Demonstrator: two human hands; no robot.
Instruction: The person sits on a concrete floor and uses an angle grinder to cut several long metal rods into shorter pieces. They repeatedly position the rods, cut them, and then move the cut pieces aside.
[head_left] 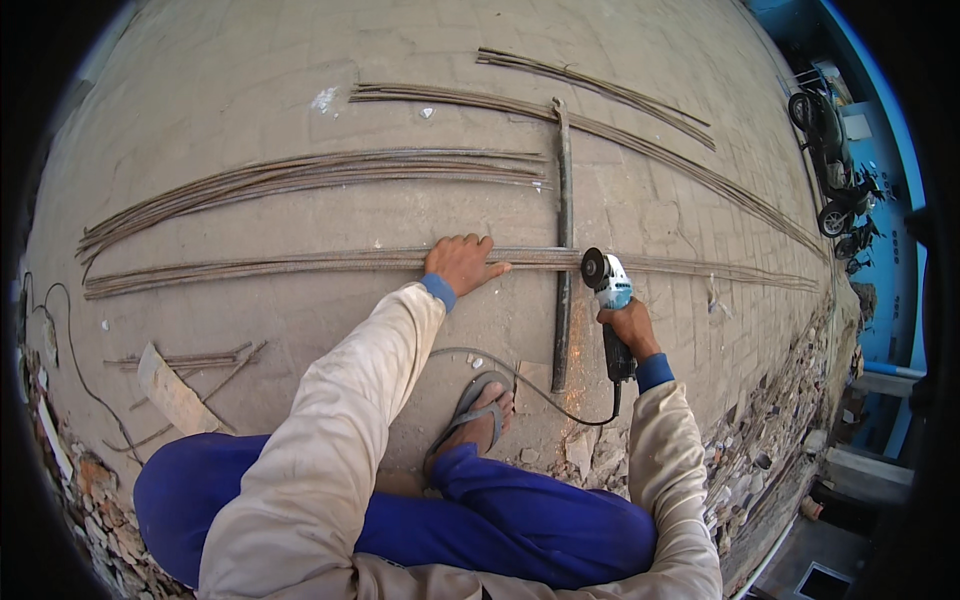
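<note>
My right hand (632, 328) is wrapped round the body of an angle grinder (612, 290), which has a teal and white head and a black rear. Its dark disc (594, 268) meets a bundle of steel rebar (330, 264) just right of a dark metal bar (564, 200) lying crosswise under the rods. Orange sparks (575, 345) spray down toward me. My left hand (462, 264) presses on the same bundle, left of the disc, its fingers laid over the rods and its thumb stretched to the right. The grinder's cord (540, 392) loops back past my sandalled foot.
More rebar bundles (300, 172) lie beyond, with longer rods (690, 180) at the far right. Short rods and a flat board (172, 392) are at the near left. Broken rubble (760, 450) lines the right side; motorcycles (830, 150) stand by a blue wall.
</note>
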